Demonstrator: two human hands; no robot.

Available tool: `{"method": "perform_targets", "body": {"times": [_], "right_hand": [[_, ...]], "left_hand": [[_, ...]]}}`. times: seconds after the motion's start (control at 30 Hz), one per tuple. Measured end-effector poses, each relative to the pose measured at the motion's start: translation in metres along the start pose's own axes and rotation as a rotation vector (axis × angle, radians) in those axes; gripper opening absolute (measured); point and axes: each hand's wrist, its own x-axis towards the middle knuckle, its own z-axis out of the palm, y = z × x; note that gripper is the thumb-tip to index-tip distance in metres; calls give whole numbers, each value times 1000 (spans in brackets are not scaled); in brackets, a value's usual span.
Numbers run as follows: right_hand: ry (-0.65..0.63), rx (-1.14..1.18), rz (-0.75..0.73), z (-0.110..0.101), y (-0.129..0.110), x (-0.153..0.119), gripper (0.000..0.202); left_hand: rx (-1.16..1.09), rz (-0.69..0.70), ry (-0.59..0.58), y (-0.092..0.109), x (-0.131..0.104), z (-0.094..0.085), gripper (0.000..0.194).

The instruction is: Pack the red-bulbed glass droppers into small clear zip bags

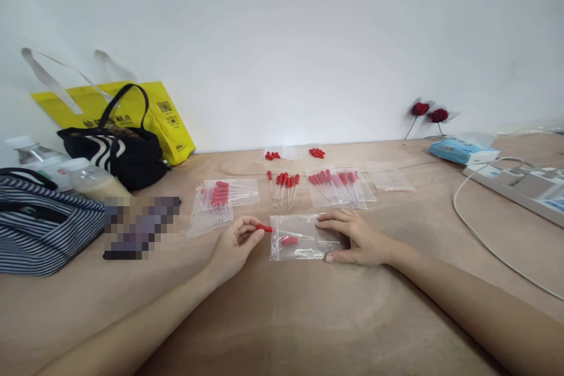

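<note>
head view: the left hand (pixel 235 245) pinches, between thumb and forefinger, the bulb of a red-bulbed dropper (pixel 265 228), whose clear stem points toward the right hand (pixel 358 239) and lies in the mouth of a transparent zip bag (pixel 282 254). that bag rests on the wooden tabletop (pixel 282 317) between the two hands, with another dropper's red bulb (pixel 289 241) showing inside it. the right hand has its fingers spread and grasps nothing, resting over the end of the bag farther from the left hand, thumb near the closer edge. just beyond the hands, between them, a row of loose droppers (pixel 284 183) lies with bulbs pointing away. beyond the left hand are overlapping bags of droppers (pixel 220 195); beyond the right hand are more filled dropper bags (pixel 341 187), with a flat clear bag (pixel 390 177) to their right. farther out, past the loose row, sit two small clusters of red bulbs (pixel 316 153). well to the left of the left hand are a striped pouch (pixel 48 226), a black handbag (pixel 117 155) and a yellow tote bag (pixel 174 135); well to the right of the right hand, a blue tissue pack (pixel 458 150) and a white power strip (pixel 489 182).
</note>
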Motion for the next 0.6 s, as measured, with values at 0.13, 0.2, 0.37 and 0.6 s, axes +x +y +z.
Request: {"method": "perform_targets", "body": {"times": [0.13, 0.2, 0.37, 0.6], "right_hand": [[11, 1, -9, 1, 1, 0, 64], [11, 0, -12, 1, 1, 0, 64], [-4, -16, 2, 1, 0, 0, 65], [-12, -11, 2, 0, -1, 1, 64]], "left_hand": [[96, 90, -144, 1, 5, 5, 21], [154, 152, -144, 1, 9, 8, 19], [346, 201, -132, 1, 18, 15, 23], [181, 122, -170, 3, 18, 22, 26]]}}
